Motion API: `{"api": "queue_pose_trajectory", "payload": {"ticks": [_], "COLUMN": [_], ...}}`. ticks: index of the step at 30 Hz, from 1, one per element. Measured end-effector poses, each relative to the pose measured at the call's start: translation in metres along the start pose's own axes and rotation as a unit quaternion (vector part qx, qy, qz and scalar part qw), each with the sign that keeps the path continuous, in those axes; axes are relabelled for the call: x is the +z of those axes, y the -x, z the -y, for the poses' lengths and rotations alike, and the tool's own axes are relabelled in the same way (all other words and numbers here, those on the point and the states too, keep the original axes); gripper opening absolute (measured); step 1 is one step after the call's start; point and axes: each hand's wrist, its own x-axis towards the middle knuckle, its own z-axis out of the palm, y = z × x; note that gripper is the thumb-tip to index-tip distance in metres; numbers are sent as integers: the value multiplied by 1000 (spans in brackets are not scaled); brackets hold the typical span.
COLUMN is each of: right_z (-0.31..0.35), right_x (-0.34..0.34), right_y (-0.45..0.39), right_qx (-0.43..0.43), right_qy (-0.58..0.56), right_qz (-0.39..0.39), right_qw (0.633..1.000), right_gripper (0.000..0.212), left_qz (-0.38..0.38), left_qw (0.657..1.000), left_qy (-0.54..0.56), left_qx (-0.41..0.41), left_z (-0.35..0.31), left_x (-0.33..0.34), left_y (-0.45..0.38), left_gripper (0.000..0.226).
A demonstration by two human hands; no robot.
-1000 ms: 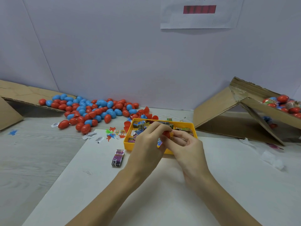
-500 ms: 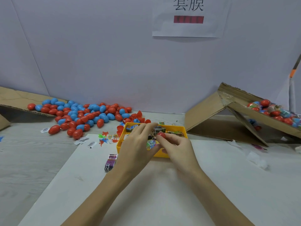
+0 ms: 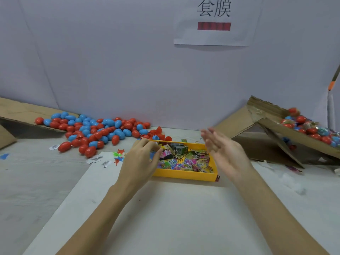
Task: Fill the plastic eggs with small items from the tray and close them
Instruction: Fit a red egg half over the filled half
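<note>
progress: partway, many eggs [image 3: 95, 129] loose on surface, some filled in right box [image 3: 311, 129] (likely) | tray [image 3: 184, 174] centre, full of items | left hand [image 3: 139, 159] curled at tray edge, grip unclear | right hand [image 3: 223, 153] open, empty

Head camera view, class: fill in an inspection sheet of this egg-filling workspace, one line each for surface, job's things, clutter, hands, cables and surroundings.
Surface: pale table with a white sheet under the work area.
Job's things: yellow tray of small coloured packets; heap of red and blue eggs at back left; open red egg halves behind the tray.
Clutter: barcode slips, small plastic toys, white scraps.
Hands: left hand reaches into the tray, fingers curled, grip unclear; right hand open above the tray's right end, blurred, holding nothing.
Cables: nothing seen.
Surroundings: white wall with a printed sign; cardboard box at right holding wrapped eggs; cardboard flap at left.
</note>
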Motion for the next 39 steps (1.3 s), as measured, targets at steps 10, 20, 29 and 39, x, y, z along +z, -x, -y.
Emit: {"api": "queue_pose_trajectory", "payload": {"ticks": [10, 20, 29, 39], "right_z": [-40, -46, -64, -77], "right_x": [-5, -10, 2, 23], "right_y": [1, 1, 19, 40], "right_qx": [27, 9, -187, -389], "right_qy": [102, 111, 392, 550], "right_qz": [34, 42, 51, 103], "right_qw": [994, 993, 899, 732], "right_gripper": [23, 24, 19, 46], "left_qz": [-51, -22, 78, 151], "left_qw": [951, 964, 970, 889], "left_qy": [-219, -94, 218, 405], "left_qx": [-212, -248, -75, -151], "left_z": [92, 114, 6, -22], "left_x": [-25, -28, -24, 0], "left_y": [-10, -6, -8, 3], "left_gripper": [32, 31, 26, 24]}}
